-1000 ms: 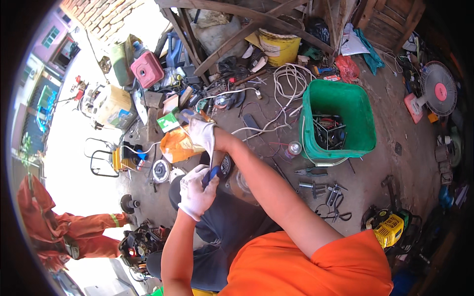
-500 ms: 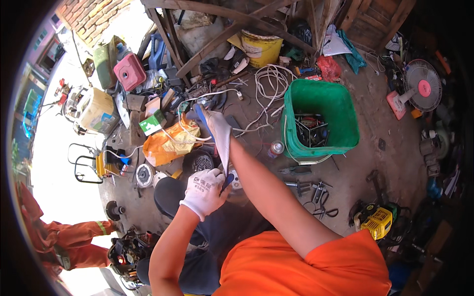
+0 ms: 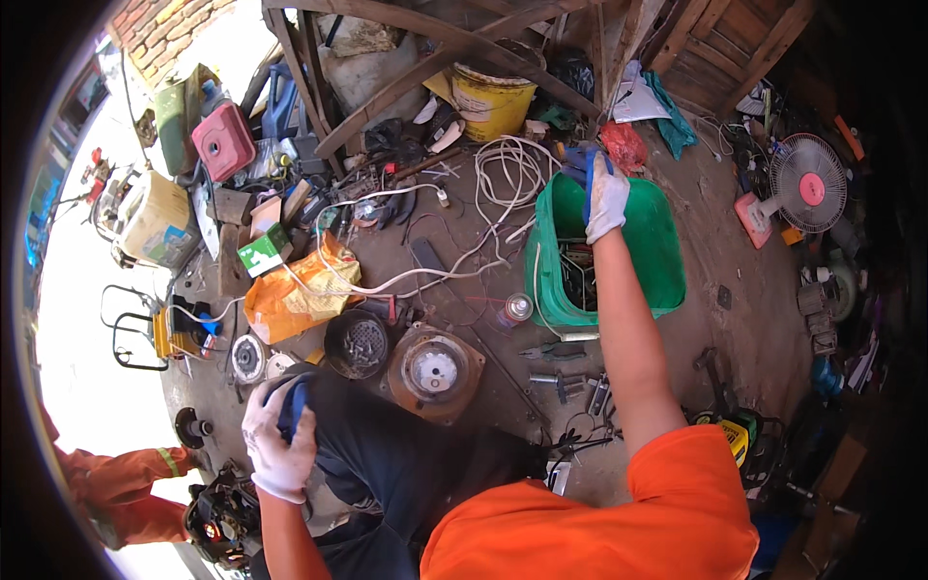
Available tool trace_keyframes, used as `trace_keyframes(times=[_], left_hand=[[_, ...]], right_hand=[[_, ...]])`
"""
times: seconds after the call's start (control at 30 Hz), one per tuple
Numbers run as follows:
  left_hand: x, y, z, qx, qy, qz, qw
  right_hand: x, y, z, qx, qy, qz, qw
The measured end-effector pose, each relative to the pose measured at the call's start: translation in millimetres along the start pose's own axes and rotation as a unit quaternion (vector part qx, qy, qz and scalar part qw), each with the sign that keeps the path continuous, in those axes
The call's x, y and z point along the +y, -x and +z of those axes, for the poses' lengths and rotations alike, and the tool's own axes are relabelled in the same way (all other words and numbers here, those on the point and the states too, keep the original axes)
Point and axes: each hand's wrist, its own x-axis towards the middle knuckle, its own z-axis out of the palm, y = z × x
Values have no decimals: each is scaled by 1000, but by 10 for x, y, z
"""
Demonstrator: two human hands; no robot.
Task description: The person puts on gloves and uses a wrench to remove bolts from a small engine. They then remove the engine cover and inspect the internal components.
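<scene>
My right hand, in a white glove with blue coating, reaches over the green bucket with its fingers stretched out; dark tools show inside the bucket. My left hand, gloved alike, is beside my dark trouser leg, fingers curved, blue showing at their inner side; their tips and whatever they may hold are unclear. In front of my leg lie a black round tray of small metal parts and a brown-rimmed round metal part.
An orange bag, coiled white cable, spray can and pliers lie around me. A fan is right, a yellow-and-black machine lower right. A person's orange-clad leg is left, beside an engine.
My hands have moved apart: the right from the middle to over the bucket, the left down and left off the right glove. The metal parts before my leg have come into sight.
</scene>
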Motion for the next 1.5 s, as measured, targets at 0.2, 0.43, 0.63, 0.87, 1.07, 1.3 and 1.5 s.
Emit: trace_keyframes(times=[0.2,0.43,0.63,0.87,1.07,1.3,1.5], left_hand=[[-1220,1412,-1207,227,126,-254,932],[-1744,3449,-2166,231,-264,-430,832],[-1567,5390,-2887,307,-249,-605,692],[-1343,6043,-3198,288,-418,-586,631],[-1626,5793,-2901,272,-304,-648,643],[-2019,5526,-2476,203,-356,-659,630],[-1647,5869,-2505,221,-344,-674,616]], right_hand=[[1610,-341,-552,-440,754,135,469],[2259,-590,-1065,-450,820,82,345],[2345,-518,-899,-489,814,30,312],[2164,-358,-1039,-533,779,-16,331],[2060,-735,-1644,-362,815,153,427],[2414,-960,-1827,-255,498,348,753],[2578,-663,-1600,-174,379,394,819]])
